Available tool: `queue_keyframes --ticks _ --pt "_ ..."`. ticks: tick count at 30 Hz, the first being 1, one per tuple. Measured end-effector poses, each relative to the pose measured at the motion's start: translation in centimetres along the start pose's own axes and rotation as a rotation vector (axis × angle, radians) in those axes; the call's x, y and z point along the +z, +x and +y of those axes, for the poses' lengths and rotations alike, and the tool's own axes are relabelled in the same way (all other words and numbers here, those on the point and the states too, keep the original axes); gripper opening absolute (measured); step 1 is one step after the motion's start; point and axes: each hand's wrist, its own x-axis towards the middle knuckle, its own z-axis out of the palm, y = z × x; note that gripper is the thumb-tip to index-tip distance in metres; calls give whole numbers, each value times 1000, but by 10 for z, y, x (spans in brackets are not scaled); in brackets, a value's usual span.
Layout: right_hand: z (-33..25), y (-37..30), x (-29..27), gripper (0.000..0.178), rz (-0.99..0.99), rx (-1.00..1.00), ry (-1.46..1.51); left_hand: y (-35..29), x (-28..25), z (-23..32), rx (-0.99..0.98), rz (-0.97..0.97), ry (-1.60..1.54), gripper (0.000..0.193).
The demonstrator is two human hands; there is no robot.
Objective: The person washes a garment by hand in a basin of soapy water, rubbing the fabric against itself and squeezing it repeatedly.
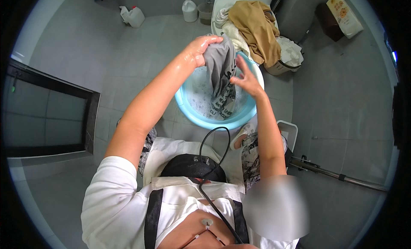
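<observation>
Laundry by hand, most likely at the washing or rinsing stage: gray garment (219, 62) held up out of sudsy water (197, 95) by the left hand (200, 49). Left hand closed on the bunched upper end of the cloth, thumb and fingers pinched over the fold, skin glistening wet. Right hand (250, 83) spread wide, fingers apart, nothing gripped; just beside the hanging cloth, thumb tip close to the fabric, though impossible to tell whether touching. Garment draped downward between both hands, dark lettering along the lower length, tail end in the suds below. Exact cut hidden by the folds; perhaps a T-shirt.

Directly beneath both hands, light-blue plastic basin (187, 110), with patchy foam on the water. Beyond the right hand, tan garment (254, 28) piled against cream knit (235, 38); to the right of that hand, lined wastebasket (280, 69). Ahead of the left hand, well apart, white pump bottle (189, 10).

For the next move, by judgement: needed, a right-hand grip on the loose cloth below the left hand, then both grips worked against each other to rub or squeeze, low over the water to catch drips. Best to keep the left pinch firm, with soaked fabric likely heavy and slippery.
</observation>
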Motion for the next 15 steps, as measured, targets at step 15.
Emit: queue_keyframes --ticks 15 --pt "-31 -17 25 47 7 117 510 -20 106 52 44 -137 -340 19"
